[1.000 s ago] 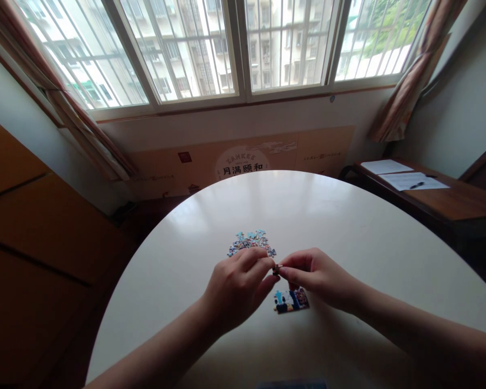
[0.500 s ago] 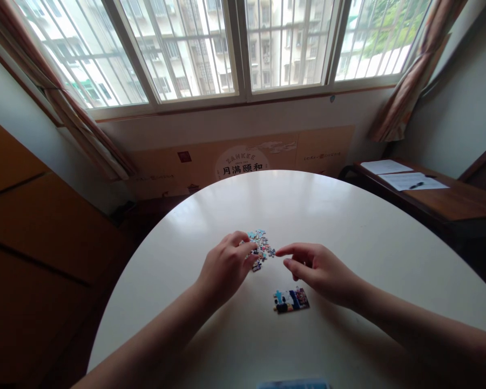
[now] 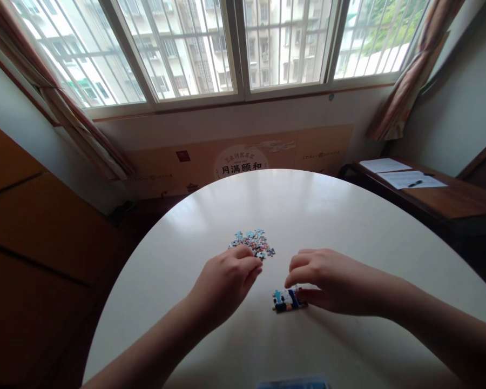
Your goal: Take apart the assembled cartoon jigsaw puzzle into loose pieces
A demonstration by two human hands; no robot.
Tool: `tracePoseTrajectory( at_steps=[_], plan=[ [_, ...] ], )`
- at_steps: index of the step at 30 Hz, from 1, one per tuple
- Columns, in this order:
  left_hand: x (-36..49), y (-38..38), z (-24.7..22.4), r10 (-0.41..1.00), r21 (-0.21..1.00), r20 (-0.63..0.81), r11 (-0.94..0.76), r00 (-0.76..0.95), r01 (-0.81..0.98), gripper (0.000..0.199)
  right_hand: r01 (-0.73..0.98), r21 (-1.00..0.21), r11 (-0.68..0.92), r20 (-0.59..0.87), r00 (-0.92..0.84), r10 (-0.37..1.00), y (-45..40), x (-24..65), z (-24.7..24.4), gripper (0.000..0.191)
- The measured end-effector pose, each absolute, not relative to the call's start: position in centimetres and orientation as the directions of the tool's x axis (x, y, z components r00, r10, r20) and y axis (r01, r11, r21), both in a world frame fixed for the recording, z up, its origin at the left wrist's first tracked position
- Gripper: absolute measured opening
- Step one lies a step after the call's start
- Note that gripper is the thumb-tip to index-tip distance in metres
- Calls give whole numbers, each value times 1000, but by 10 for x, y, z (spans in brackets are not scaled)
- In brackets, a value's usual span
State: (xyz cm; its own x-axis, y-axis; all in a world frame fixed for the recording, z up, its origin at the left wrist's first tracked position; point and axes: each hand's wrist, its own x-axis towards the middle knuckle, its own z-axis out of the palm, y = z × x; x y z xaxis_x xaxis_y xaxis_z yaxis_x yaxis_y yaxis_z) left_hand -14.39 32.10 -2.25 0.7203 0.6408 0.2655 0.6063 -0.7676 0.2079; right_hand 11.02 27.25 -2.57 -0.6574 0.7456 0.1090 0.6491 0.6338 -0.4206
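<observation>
A loose pile of small jigsaw puzzle pieces (image 3: pixel 249 237) lies near the middle of the white round table (image 3: pixel 328 210). At the pile's near side my left hand (image 3: pixel 227 275) is closed in a pinch on a puzzle piece, which the fingers mostly hide. Closer to me is a small joined section of puzzle (image 3: pixel 285 300), with light blue, white and dark blue parts. My right hand (image 3: pixel 328 278) hovers at that section's right end, thumb and fingers apart, covering part of it.
At the table's near edge, the blue top of a flat item (image 3: pixel 294 384) shows, cut off by the frame. To the right stands a wooden desk (image 3: pixel 470 200) with papers (image 3: pixel 413 179) and pens. A barred window and curtains are beyond the table.
My left hand has drawn slightly toward me, away from the pile, uncovering more pieces; the piece under its thumb has left the table. My right hand has moved down to the joined section.
</observation>
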Motion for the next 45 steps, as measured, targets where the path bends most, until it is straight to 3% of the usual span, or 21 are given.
tracePoseTrajectory(
  at_steps=[10,16,26,45],
  plan=[
    [-130,304,-25,608,262,-21,-763,794,591,12,685,-404,606,52,-644,763,271,99,-33,11],
    [-131,305,-27,646,271,-55,-724,761,634,12,714,-395,577,49,-611,790,271,95,-34,13],
    [-129,307,-28,703,386,-147,-607,696,694,18,728,-418,543,28,-587,809,269,95,-31,7],
    [-127,305,-29,709,434,-112,-595,696,676,19,683,-519,514,54,-574,817,267,94,-35,7]
  ],
)
